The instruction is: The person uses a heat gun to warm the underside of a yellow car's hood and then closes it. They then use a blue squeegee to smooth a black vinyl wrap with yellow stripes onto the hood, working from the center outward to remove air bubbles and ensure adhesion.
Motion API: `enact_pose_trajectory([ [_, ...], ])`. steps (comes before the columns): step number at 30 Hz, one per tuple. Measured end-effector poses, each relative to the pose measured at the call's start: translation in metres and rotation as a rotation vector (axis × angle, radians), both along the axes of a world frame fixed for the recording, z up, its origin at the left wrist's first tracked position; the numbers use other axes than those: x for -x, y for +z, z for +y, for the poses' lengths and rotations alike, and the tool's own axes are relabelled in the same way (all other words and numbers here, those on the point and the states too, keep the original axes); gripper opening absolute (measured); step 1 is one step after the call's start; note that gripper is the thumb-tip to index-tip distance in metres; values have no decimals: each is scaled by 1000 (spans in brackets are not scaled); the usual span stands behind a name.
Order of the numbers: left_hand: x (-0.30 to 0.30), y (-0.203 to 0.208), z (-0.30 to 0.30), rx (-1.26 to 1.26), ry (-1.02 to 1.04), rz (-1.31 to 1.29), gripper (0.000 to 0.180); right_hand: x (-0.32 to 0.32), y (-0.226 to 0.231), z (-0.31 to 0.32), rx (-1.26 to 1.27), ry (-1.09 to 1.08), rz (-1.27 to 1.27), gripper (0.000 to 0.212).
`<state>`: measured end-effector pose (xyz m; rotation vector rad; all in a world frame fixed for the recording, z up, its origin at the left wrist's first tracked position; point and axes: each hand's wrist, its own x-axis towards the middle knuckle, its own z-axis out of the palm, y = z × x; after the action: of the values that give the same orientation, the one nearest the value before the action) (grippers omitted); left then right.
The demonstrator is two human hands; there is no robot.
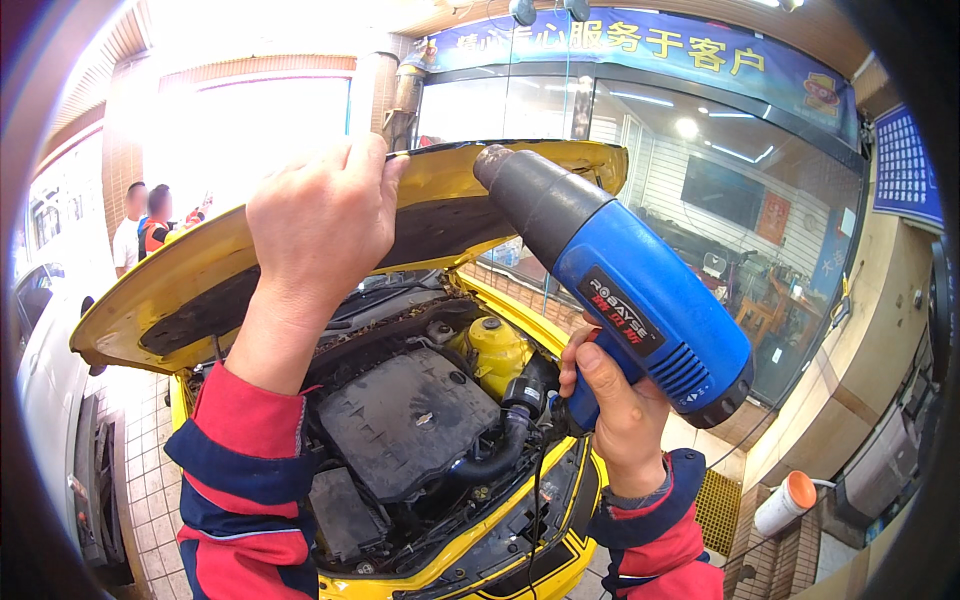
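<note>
My right hand (628,420) is wrapped round the handle of a blue and black heat gun (640,270). Its dark nozzle points up and left, close to the edge of a raised yellow car hood (170,290). At that same edge my left hand (322,205) is closed, thumb and fingers pressed together. What it pinches there is too small to make out. A thin dark strip runs along the hood's edge beside the left fingertips. The gun's black cord (540,500) hangs down over the front of the car.
Below the hood lies the engine bay with a dark engine cover (410,420) and a yellow reservoir (497,352). A white car (50,400) stands at the left, with people (150,225) beyond. At the right are a glass shopfront and a white bucket (784,503).
</note>
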<state>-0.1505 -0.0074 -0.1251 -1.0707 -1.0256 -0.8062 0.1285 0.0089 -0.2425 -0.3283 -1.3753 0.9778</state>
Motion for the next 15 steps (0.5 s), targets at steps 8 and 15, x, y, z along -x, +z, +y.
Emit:
enact_pose_trajectory([
  [8,0,-1,-1,10,-16,-8,21,1,-1,0,0,6,-26,23],
  [15,-3,-1,-3,30,-9,-13,22,3,-8,1,24,24,-16,21],
])
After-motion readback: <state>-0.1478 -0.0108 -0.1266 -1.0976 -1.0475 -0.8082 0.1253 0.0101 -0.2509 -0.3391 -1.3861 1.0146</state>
